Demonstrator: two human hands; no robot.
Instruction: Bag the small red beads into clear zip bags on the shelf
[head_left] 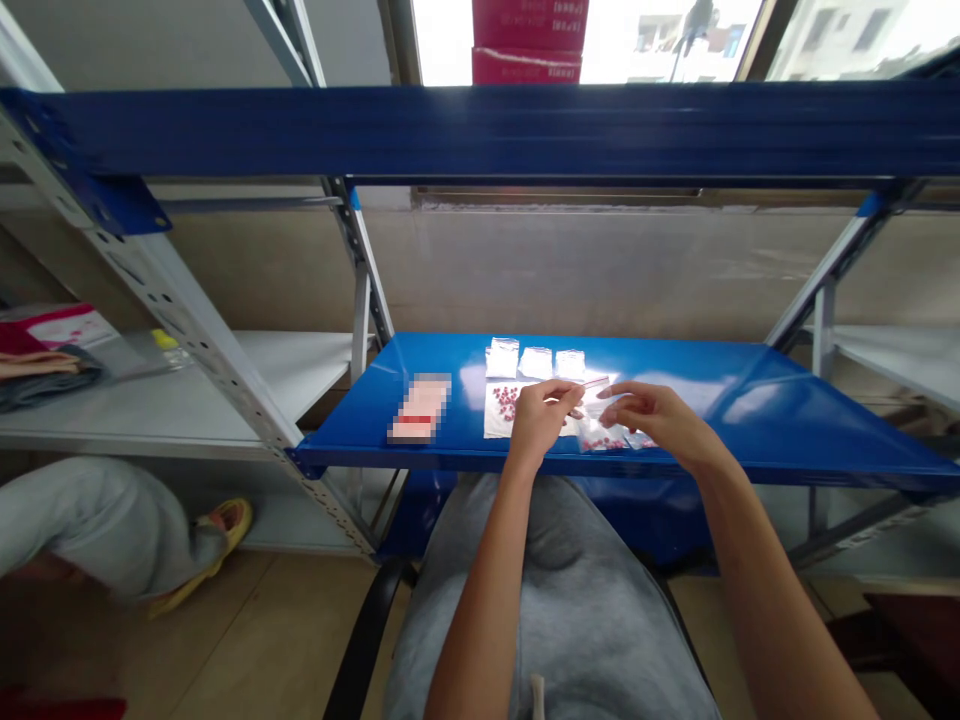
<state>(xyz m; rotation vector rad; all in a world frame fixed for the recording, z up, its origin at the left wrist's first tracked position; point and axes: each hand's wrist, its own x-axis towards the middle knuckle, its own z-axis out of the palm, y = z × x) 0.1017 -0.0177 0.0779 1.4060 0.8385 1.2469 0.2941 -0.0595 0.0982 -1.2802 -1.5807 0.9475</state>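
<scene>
A small clear zip bag (pixel 600 437) with red beads at its bottom lies near the front edge of the blue shelf. My left hand (pixel 541 418) is closed, its thumb and fingers pinching the bag's upper left edge by the red zip line. Over the bag's right side is my right hand (pixel 651 418), fingers curled, fingertips close together; what they hold, if anything, is too small to make out. Another bag of red beads (pixel 639 440) lies partly under my right hand. Left of the hands, loose red beads (pixel 506 402) are spread on a white sheet (pixel 495 428).
Three small silvery-white packets (pixel 535 362) lie in a row behind the sheet. A blurred-out pinkish rectangular item (pixel 420 408) sits at left on the blue shelf (pixel 465 360). A blue beam (pixel 480 130) crosses above. Another person's leg (pixel 112 525) shows at left.
</scene>
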